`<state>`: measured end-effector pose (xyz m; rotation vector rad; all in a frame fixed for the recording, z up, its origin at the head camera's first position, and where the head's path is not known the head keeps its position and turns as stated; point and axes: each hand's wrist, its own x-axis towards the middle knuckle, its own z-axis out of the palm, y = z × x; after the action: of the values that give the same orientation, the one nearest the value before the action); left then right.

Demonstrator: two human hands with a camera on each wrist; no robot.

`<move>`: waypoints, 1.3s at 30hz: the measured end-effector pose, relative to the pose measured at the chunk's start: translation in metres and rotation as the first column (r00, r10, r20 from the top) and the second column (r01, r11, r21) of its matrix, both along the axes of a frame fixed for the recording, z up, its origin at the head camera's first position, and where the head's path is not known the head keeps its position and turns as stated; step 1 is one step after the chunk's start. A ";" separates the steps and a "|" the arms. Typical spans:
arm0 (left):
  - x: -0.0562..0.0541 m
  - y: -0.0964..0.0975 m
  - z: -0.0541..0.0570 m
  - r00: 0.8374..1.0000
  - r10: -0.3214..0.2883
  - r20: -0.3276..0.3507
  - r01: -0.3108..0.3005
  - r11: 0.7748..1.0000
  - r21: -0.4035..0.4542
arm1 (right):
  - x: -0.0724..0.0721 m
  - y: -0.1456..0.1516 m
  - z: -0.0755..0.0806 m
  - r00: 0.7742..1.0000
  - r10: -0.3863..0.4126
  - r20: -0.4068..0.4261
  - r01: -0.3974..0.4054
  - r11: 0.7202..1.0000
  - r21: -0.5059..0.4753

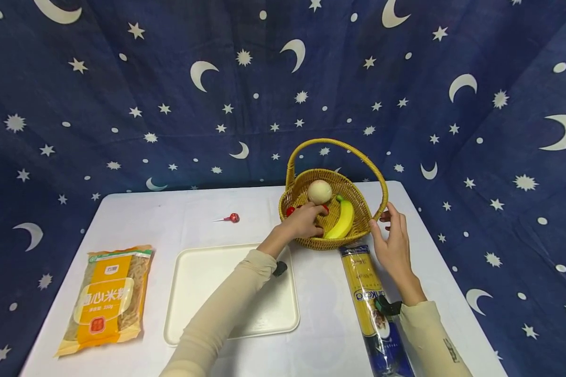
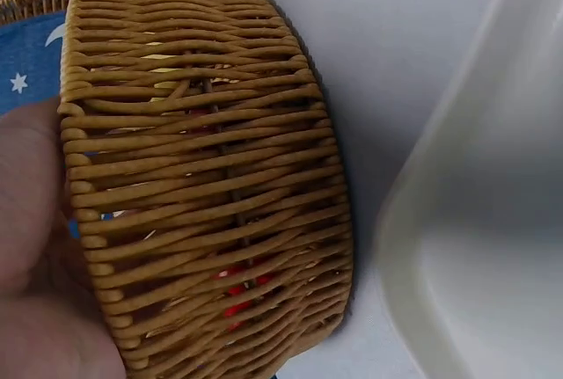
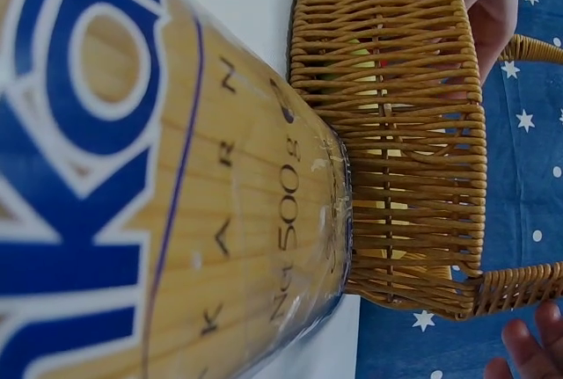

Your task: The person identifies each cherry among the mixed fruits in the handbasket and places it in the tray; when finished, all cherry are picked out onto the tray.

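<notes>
**Left hand working inside basket, right hand bracing it**

We find the round woven wicker basket (image 1: 354, 209) near the table's far right corner. Left hand (image 1: 304, 222) curls into it by a small red item (image 1: 290, 211); whether it has hold, we cannot tell. Right hand (image 1: 393, 246), fingers relaxed, steadies the rim. We advise holding that brace and lifting clear of the yellow banana (image 1: 341, 220).

You get bright, even light from above; shadows on the white table (image 1: 160, 220) are faint and soft. The head view bows outward at its edges. In your right wrist view the yellow-and-blue spaghetti packet (image 3: 149, 194) looms blurred, with slight glare.
</notes>
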<state>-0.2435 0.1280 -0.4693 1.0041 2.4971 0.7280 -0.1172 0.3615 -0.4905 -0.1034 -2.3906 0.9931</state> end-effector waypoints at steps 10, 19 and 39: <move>-0.003 0.009 0.000 0.998 -0.055 0.016 0.057 0.990 -0.127 | -0.002 -0.001 -0.002 1.000 -0.008 0.001 0.008 1.000 0.006; -0.006 0.017 -0.003 0.997 -0.054 0.052 0.061 0.986 -0.153 | -0.002 -0.001 -0.001 1.000 -0.014 0.010 0.014 1.000 0.021; -0.008 0.019 -0.002 0.996 -0.061 0.066 0.072 0.983 -0.168 | -0.003 0.001 -0.002 1.000 0.001 0.018 -0.002 1.000 0.015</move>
<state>-0.2518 0.1475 -0.4716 0.9837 2.4143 0.5078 -0.1202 0.3620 -0.4930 -0.1058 -2.4148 0.9785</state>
